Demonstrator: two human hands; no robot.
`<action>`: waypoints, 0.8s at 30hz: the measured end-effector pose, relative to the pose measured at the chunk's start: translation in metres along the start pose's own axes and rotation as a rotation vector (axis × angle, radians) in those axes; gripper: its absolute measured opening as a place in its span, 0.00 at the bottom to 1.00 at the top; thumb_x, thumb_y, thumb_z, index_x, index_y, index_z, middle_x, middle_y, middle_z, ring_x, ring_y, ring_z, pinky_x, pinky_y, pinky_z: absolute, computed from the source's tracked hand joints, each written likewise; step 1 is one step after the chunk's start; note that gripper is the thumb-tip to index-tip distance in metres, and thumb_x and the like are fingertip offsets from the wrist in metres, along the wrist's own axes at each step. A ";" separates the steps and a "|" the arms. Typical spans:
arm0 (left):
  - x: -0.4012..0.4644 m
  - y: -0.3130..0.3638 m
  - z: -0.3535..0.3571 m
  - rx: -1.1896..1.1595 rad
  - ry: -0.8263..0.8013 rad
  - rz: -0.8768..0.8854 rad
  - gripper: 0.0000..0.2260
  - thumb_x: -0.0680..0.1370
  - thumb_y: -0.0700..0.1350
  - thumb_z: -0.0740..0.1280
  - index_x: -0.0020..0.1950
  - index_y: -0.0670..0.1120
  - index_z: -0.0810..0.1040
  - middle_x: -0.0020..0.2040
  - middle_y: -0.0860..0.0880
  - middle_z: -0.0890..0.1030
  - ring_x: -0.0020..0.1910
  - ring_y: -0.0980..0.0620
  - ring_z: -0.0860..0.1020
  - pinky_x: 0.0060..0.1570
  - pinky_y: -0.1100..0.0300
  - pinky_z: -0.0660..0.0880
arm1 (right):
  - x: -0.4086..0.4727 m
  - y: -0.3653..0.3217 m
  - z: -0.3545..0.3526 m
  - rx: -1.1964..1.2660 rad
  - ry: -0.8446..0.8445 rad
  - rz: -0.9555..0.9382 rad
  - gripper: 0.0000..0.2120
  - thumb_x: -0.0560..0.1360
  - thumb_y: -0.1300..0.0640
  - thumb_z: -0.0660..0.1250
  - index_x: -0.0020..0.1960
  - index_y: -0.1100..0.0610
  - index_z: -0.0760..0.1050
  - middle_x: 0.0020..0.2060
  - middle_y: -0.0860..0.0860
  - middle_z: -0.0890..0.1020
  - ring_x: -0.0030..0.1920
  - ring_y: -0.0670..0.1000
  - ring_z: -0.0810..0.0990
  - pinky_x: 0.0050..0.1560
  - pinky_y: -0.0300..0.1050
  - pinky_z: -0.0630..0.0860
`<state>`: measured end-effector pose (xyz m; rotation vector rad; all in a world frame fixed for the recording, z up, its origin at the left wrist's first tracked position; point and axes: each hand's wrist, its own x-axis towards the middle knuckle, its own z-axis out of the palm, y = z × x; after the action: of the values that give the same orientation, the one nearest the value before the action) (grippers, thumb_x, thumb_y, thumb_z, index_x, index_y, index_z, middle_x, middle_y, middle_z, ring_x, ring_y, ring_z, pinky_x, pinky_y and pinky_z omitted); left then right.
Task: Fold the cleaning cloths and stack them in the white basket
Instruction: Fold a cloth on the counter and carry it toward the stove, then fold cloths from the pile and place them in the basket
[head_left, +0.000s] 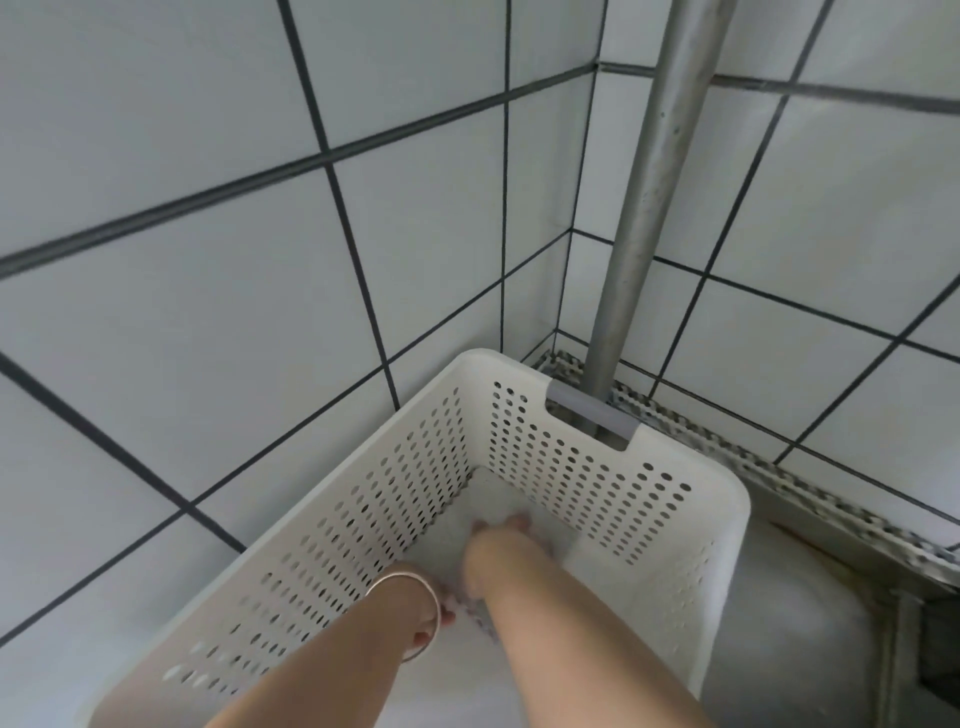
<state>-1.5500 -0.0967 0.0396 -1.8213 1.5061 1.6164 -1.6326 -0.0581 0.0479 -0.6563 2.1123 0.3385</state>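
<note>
White square tiles (218, 291) with dark grout lines fill the background and meet in a corner. Near that corner one grey metal pole (644, 208), round and a little spotted, stands behind the white basket (722, 525). Beside the basket on the right we see a smooth steel surface (779, 597) and a strip of perforated metal (727, 441) along the foot of the wall.

The basket is one, rectangular, made of hard white plastic with rounded corners. Its walls have many small round holes in rows, and the far wall has a handle slot with a grey bar (592, 410).

Both our arms reach down inside it. Our right hand (498, 535) is deep in the basket, with the fingertips on a pale cleaning cloth (498, 499) that lies flat on the bottom. Whether these fingers are straight or curled, we cannot tell, because the picture is blurred. Our left hand (434, 608) is nearer the front wall and seems to touch the cloth edge; its fingers are mostly hidden, so its state we also cannot tell. One thin metal bangle (410, 577) sits on the left wrist.
</note>
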 end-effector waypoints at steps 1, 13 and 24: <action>-0.009 -0.002 -0.003 0.021 -0.013 0.023 0.05 0.79 0.36 0.61 0.51 0.36 0.74 0.37 0.43 0.79 0.32 0.52 0.77 0.30 0.61 0.67 | -0.010 0.001 -0.003 -0.002 0.001 -0.021 0.36 0.77 0.55 0.61 0.77 0.51 0.43 0.74 0.62 0.39 0.72 0.70 0.52 0.68 0.66 0.61; -0.121 0.010 -0.033 0.747 0.337 0.563 0.10 0.76 0.51 0.61 0.55 0.53 0.76 0.55 0.50 0.79 0.51 0.49 0.78 0.53 0.59 0.74 | -0.095 0.064 -0.053 -0.220 0.686 -0.586 0.24 0.78 0.57 0.58 0.73 0.51 0.60 0.68 0.54 0.67 0.66 0.56 0.66 0.65 0.52 0.65; -0.194 -0.112 -0.061 0.607 0.622 0.807 0.21 0.71 0.62 0.59 0.59 0.56 0.76 0.67 0.55 0.71 0.66 0.49 0.68 0.66 0.52 0.63 | -0.142 0.126 -0.011 -0.193 1.117 -0.648 0.32 0.70 0.52 0.67 0.73 0.49 0.62 0.70 0.52 0.68 0.70 0.55 0.64 0.71 0.52 0.56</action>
<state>-1.3924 0.0007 0.1792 -1.4756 2.8696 0.6007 -1.6432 0.0876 0.1695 -1.9026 2.6766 -0.2793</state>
